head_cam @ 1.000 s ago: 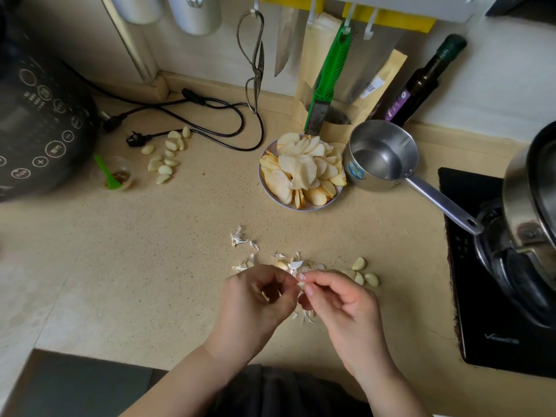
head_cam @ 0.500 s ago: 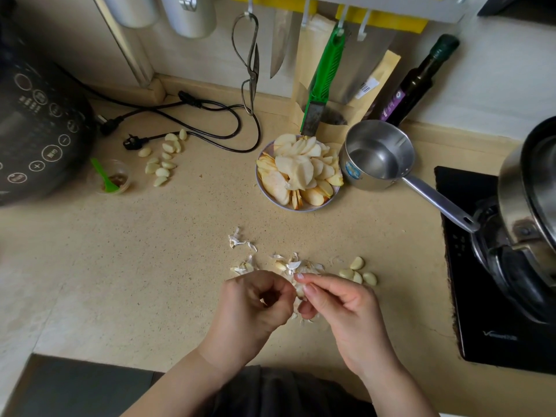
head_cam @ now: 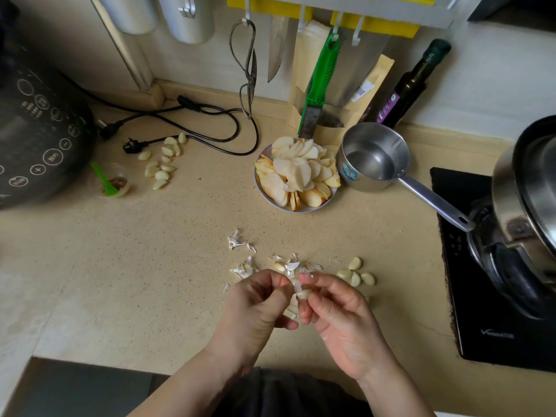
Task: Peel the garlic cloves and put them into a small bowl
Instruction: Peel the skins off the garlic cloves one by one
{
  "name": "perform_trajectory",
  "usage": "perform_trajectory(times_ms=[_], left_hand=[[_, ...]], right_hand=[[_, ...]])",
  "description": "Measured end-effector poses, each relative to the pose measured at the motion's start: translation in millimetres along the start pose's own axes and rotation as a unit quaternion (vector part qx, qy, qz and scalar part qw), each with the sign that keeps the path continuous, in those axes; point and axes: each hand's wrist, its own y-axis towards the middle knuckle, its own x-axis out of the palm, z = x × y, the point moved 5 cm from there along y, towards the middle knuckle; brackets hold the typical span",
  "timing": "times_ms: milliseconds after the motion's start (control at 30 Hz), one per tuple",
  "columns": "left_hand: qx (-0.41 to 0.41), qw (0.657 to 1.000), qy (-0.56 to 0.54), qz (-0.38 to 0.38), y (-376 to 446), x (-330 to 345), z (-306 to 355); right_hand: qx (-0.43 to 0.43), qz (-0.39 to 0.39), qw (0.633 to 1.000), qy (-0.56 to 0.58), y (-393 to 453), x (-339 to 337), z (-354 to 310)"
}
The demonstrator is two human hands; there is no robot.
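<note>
Here, both hands are working above the counter (head_cam: pixel 180 251), close to its near edge. The left hand (head_cam: pixel 258 308) and the right hand (head_cam: pixel 340 320) are meeting at the fingertips, and both are pinching one garlic clove (head_cam: pixel 303 293) between them. The fingers of each hand are curling in narrowly around the clove; a strip of white skin (head_cam: pixel 298 284) is standing up from it at the point where the fingertips are touching.

Loose garlic skins (head_cam: pixel 240 242) are lying scattered on the counter just beyond the hands. Four peeled cloves (head_cam: pixel 356 273) are sitting together just to the right of the skins, near the right hand. A second group of cloves (head_cam: pixel 161 164) is lying well apart at the far left, beside a black power cord (head_cam: pixel 210 115) and a small clear cup (head_cam: pixel 115 182) holding a green spoon (head_cam: pixel 103 179).

Farther back, a plate of sliced fruit (head_cam: pixel 296 176) is sitting just beside a steel saucepan (head_cam: pixel 373 158), whose handle is reaching toward the black cooktop (head_cam: pixel 481 296).
</note>
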Motion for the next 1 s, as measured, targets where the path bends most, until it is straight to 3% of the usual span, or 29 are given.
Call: perform_trajectory(times_ms=[367, 700, 833, 1000], left_hand=[[0.079, 0.994, 0.076, 0.007, -1, 0, 6], [0.043, 0.998, 0.011, 0.046, 3, -5, 5], [0.008, 0.993, -0.023, 0.117, 9, -19, -3], [0.035, 0.978, 0.169, 0.114, 7, -24, -5]], right_hand=[[0.003, 0.052, 0.999, -0.010, 2, -3, 3], [0.031, 0.042, 0.999, 0.007, 2, -2, 5], [0.047, 0.030, 0.997, 0.047, 1, -1, 4], [0.038, 0.057, 0.995, 0.075, 1, -6, 5]])
